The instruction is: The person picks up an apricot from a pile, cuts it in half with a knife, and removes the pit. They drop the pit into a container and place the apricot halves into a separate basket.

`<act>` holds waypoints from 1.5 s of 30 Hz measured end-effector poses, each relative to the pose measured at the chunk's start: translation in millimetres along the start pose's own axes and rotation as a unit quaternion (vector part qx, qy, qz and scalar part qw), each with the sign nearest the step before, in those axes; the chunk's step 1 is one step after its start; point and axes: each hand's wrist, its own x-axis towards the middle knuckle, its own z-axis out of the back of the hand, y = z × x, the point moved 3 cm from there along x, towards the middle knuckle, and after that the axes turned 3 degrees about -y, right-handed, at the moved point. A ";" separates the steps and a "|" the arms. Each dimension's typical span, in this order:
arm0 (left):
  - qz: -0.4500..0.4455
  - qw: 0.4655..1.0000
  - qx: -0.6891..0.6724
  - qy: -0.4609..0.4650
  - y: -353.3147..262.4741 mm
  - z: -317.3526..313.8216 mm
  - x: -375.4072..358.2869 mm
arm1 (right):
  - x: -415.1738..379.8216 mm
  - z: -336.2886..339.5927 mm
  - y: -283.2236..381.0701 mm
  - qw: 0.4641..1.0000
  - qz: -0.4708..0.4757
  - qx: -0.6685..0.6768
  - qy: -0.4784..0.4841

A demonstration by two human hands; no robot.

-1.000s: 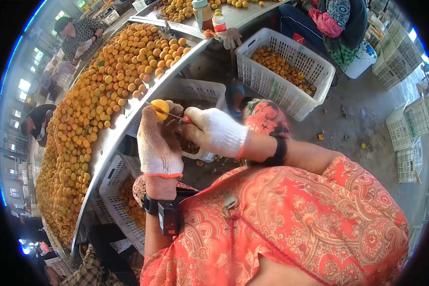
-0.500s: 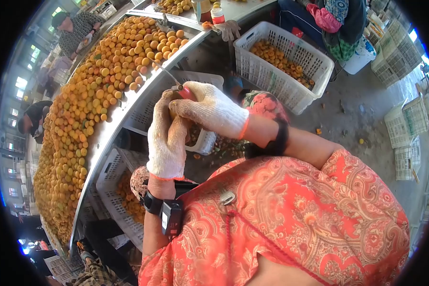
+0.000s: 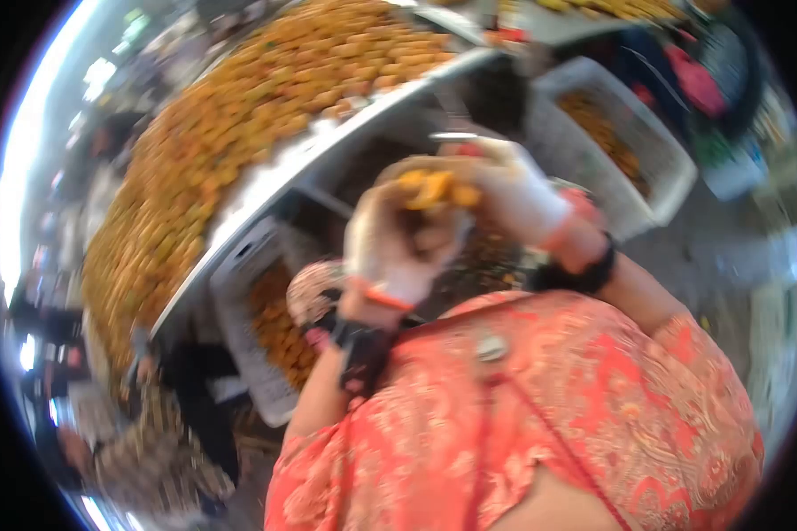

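Note:
My left hand (image 3: 390,239), in a white knitted glove, is curled around an apricot (image 3: 432,188) that looks split open, its orange flesh showing between both hands. My right hand (image 3: 522,196), gloved too, is closed on a small tool with a red handle (image 3: 469,149) and a thin metal end. Its fingertips are close to the fruit, but blur hides whether they press on it. Both hands are in front of my chest, near the metal edge of a table (image 3: 266,208) heaped with whole apricots (image 3: 212,133).
A white crate (image 3: 673,199) of cut apricots stands at the right. Another crate (image 3: 279,411) with orange fruit is below the table edge at the left. A person in a checked top (image 3: 155,442) sits at lower left; another person (image 3: 726,62) is at upper right.
The view has swung and blurred, so the scene is shifted rightward. My hands have drawn slightly apart, and split orange fruit shows between them where it was hidden before.

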 end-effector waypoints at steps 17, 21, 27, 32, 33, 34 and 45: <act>-0.228 0.944 0.164 -0.174 0.8 11.7 -11.1 | 19.1 -35.0 -18.4 0.973 0.125 -0.195 -0.009; -0.251 0.907 0.286 -0.183 -2.2 22.2 -10.2 | 13.6 -42.0 -8.9 0.968 0.154 -0.196 -0.022; -0.195 0.955 0.163 -0.155 -1.5 2.2 -17.2 | -1.6 -55.5 8.4 0.907 0.268 -0.320 -0.052; -0.012 0.976 0.045 -0.213 7.3 8.3 -19.3 | -11.4 -59.0 10.3 0.890 0.303 -0.341 -0.009; -0.010 0.976 0.045 -0.214 7.6 8.0 -20.6 | -11.5 -57.9 8.4 0.889 0.304 -0.342 0.008; -0.001 0.975 0.038 -0.221 8.1 8.2 -21.8 | -9.5 -54.9 4.9 0.898 0.286 -0.332 0.027; -0.069 0.948 0.170 -0.261 5.7 34.8 -2.6 | 0.7 -44.9 -7.1 0.899 0.183 -0.393 0.059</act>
